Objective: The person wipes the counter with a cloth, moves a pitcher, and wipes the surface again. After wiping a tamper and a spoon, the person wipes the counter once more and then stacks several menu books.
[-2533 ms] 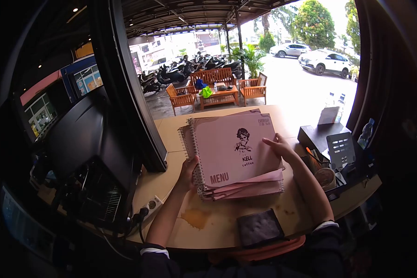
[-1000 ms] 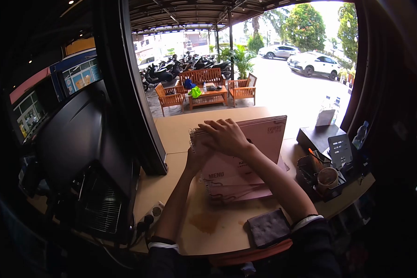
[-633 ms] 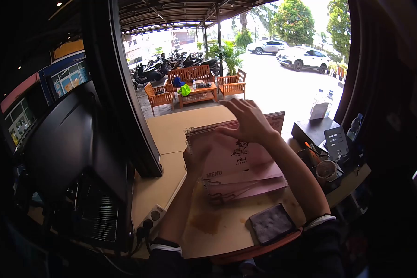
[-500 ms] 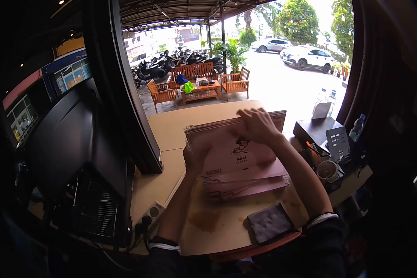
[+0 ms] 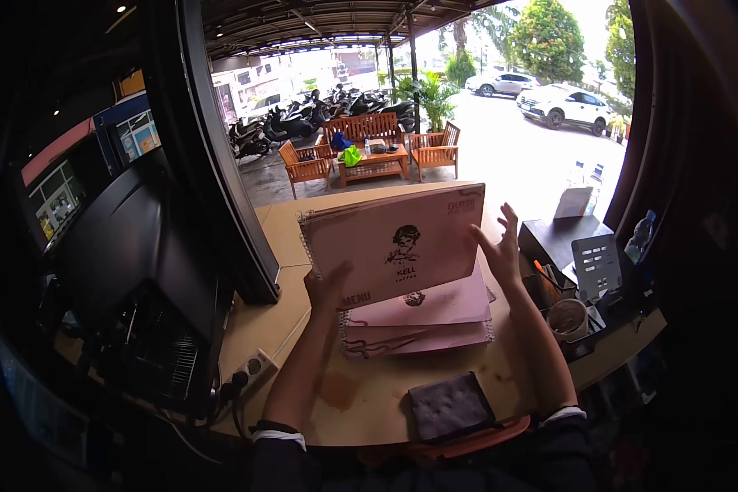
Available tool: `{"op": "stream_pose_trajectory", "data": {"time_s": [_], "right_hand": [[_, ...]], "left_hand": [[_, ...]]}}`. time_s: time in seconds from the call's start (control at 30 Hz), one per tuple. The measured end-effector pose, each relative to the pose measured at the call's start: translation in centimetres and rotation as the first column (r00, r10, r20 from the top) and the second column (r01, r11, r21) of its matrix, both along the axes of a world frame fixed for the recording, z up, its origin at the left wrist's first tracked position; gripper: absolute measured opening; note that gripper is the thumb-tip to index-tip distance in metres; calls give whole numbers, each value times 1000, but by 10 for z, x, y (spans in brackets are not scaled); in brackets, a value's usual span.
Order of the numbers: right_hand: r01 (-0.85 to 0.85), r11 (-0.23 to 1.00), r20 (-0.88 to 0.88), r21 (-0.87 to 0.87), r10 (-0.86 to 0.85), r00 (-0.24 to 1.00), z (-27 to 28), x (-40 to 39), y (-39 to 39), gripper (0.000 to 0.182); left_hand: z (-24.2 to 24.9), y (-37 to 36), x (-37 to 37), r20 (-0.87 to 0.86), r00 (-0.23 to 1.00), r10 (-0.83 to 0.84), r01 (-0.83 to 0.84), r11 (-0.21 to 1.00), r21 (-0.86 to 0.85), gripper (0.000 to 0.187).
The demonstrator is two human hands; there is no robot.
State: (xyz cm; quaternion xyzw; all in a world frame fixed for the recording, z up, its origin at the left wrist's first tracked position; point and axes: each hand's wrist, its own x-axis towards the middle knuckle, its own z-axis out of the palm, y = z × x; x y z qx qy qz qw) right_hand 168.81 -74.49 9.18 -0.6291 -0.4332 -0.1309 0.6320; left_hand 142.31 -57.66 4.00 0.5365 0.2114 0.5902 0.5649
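My left hand (image 5: 328, 287) grips the lower left of a pink spiral-bound menu (image 5: 435, 238), its thumb on the front cover. The menu is held up and tilted, its wire binding on the left; the cover reads "KELL coffee" and "MENU". Whether more menus are behind it is hidden. At its right edge my right hand (image 5: 500, 250) has its fingers spread, with nothing in them. Beneath the raised menu, a stack of similar pink menus (image 5: 459, 303) lies on the counter (image 5: 361, 410). Nearer to me is a dark, tufted square pad (image 5: 453, 406).
A black monitor-like machine (image 5: 139, 246) stands on the left, with a power strip (image 5: 258, 369) beside it. On the right are a dark box (image 5: 549, 238), a slotted grey stand (image 5: 596, 266), a cup (image 5: 567, 318) and a water bottle (image 5: 641, 234). Wooden chairs (image 5: 435, 152) stand outside.
My right hand has left the menu's top edge and moved down to its right side, fingers spreading. The held menu now faces me more fully. The camera view has shifted slightly.
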Motion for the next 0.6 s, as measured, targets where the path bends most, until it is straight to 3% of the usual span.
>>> {"op": "stream_pose_trajectory", "data": {"time_s": [0.03,0.07,0.13,0.17,0.23,0.3,0.37,0.4,0.47,0.5,0.53,0.6], "right_hand": [[-99,991,-57,-94,94,994,-18,17,3,88],[-309,937,-102,-159,296,950,-27,29,6,74],[-471,856,-191,-213,437,879,-21,26,9,54],[-473,856,-193,-211,438,878,-12,20,11,54],[-546,834,-398,84,530,749,12,13,23,38],[-527,841,-432,123,523,734,17,24,49,35],[-528,827,-472,191,549,690,19,35,77,27],[-531,825,-472,192,552,687,17,38,89,27],[-520,842,-493,144,517,700,11,42,115,26],[-482,869,-502,111,468,728,1,45,132,23],[-487,866,-499,112,473,726,-9,48,147,23],[-408,913,-585,-23,319,745,-31,52,173,22]], "left_hand": [[9,4,-2,-109,994,29,-29,1000,0,48],[21,4,0,-112,993,33,-33,999,6,48],[46,7,8,-68,994,84,-82,996,23,50],[59,14,10,-125,991,47,-46,999,13,54],[87,24,17,-209,975,78,-78,997,10,55],[102,52,22,-292,950,106,-108,994,9,57],[102,92,23,-211,976,-46,51,999,15,63],[93,106,26,-212,976,-42,46,999,16,63],[73,133,29,-356,883,306,-326,945,3,62],[63,139,23,-321,924,206,-226,974,-25,61],[48,141,18,-318,924,212,-232,972,-25,61],[22,129,12,-235,940,247,-266,963,-52,40]]}}
